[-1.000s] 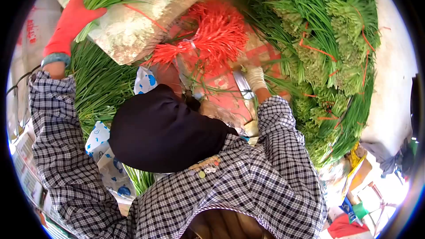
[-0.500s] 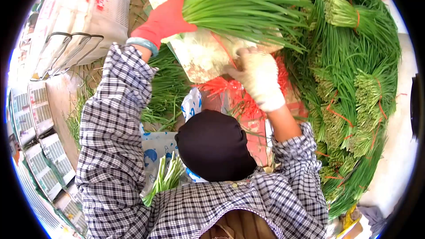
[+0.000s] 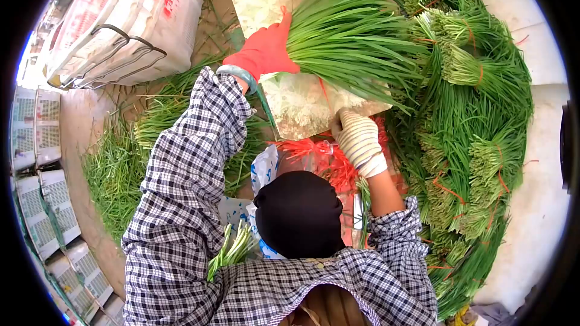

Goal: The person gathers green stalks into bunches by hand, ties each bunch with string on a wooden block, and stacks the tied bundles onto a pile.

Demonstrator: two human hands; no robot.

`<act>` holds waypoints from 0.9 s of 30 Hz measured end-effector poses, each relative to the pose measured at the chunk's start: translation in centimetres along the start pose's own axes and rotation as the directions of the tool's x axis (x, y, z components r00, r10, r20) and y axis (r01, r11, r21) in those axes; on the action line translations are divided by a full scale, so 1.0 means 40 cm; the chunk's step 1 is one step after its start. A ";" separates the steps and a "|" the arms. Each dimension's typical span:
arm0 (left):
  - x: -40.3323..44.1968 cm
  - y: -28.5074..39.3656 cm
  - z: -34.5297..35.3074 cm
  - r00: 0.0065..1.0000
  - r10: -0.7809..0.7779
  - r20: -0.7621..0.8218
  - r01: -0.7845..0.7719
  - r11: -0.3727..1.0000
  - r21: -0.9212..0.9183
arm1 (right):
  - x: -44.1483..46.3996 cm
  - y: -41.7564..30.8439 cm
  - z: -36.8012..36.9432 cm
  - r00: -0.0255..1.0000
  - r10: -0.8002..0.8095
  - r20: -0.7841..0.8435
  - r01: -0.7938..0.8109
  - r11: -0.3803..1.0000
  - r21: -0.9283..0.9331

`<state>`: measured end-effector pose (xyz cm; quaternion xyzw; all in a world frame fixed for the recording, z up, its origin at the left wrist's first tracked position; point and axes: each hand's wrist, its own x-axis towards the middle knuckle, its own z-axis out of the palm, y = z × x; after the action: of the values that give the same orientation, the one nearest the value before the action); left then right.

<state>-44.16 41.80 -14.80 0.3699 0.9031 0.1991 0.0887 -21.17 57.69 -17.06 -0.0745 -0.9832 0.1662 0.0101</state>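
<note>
My left hand (image 3: 260, 51), in a red glove, grips the cut stem ends of a large bunch of green garlic chives (image 3: 356, 36). The leaves fan out to the right over a worn, pale board (image 3: 296, 105). A thin red plastic strip (image 3: 323, 89) comes out from beneath the bunch and runs toward my right hand (image 3: 359, 139). That hand wears a white striped glove, its fingers curled at the board's near edge, closed at the strip's end. Loose red strips (image 3: 308, 148) lie in a heap just below the board.
Tied bundles of chives (image 3: 483, 163) are piled along the right side. Loose chives (image 3: 115, 169) cover the floor at left. White plastic crates (image 3: 139, 18) with metal handles stand at upper left. A dark rounded cap (image 3: 299, 214) and checked sleeves (image 3: 175, 205) fill the lower middle.
The whole view has shifted, so the board, bunch and crates sit lower and further right. My left hand still grips the chives. My right hand's fingers are more curled than before.
</note>
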 end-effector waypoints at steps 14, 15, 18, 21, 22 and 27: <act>0.010 -0.021 -0.002 0.998 0.045 0.048 -0.045 0.999 -0.008 | 0.273 0.021 -0.175 0.995 -0.092 0.049 -0.032 0.173 0.984; 0.012 -0.024 -0.002 0.997 0.074 0.031 -0.074 0.997 -0.003 | 0.292 0.021 -0.179 0.996 -0.082 0.031 -0.005 0.298 0.955; 0.012 -0.021 -0.019 0.996 0.042 0.083 -0.037 0.997 -0.062 | 0.320 -0.030 -0.236 0.994 -0.100 0.042 0.017 0.523 0.852; 0.017 -0.006 -0.043 0.989 -0.016 0.148 0.031 0.995 -0.099 | 0.364 -0.112 -0.269 0.931 -0.295 -0.216 0.355 0.870 0.343; 0.022 -0.012 -0.043 0.989 0.002 0.147 0.013 0.995 -0.095 | 0.403 -0.136 -0.259 0.854 -0.439 -0.278 0.475 0.877 0.077; 0.027 -0.034 -0.043 0.989 0.036 0.144 -0.011 0.984 -0.176 | 0.644 -0.135 -0.077 0.791 -0.608 -0.060 0.552 0.753 -0.359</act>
<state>-46.30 41.19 -13.84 0.3850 0.8688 0.2508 0.1843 -47.29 57.51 -12.49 0.2204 -0.9660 -0.0157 0.1342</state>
